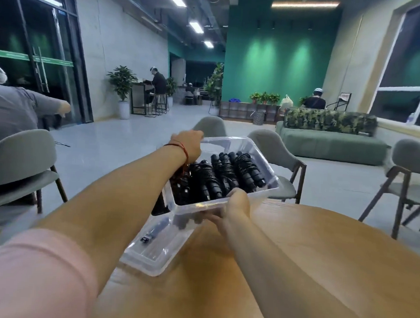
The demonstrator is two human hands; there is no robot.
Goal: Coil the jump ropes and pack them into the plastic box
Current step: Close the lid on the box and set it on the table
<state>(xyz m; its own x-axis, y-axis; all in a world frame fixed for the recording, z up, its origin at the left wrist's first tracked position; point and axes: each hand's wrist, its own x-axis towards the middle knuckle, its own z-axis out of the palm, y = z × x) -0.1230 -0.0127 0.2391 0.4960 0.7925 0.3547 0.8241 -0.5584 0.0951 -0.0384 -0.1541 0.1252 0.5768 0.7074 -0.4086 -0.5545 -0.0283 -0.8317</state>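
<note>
Both hands are on the clear plastic box (261,151), which rides tilted above the far edge of the wooden table (333,262). The left hand (188,145) curls over the box's far left rim, fingers closed on the plastic, a red string bracelet (180,148) at the wrist. The right hand (236,205) clamps the near rim, thumb on top and fingers underneath. Inside, the coiled black jump ropes (224,176) lie packed side by side in bundles, filling the box almost wall to wall. No brand, label or lettering can be read on the box or the ropes; a green strip on the glass door (29,57) at left carries print too small to make out.

Under the raised box, a second clear tray or lid (152,256) lies at the table's left edge, overhanging it a little, with a small dark item inside that is too blurred to name. The tabletop to the right is bare wood. Beyond the table edge stand grey chairs (269,143), one just behind the box, then open floor (121,137) to a green sofa (329,144). A seated person in grey (11,110) occupies the far left.
</note>
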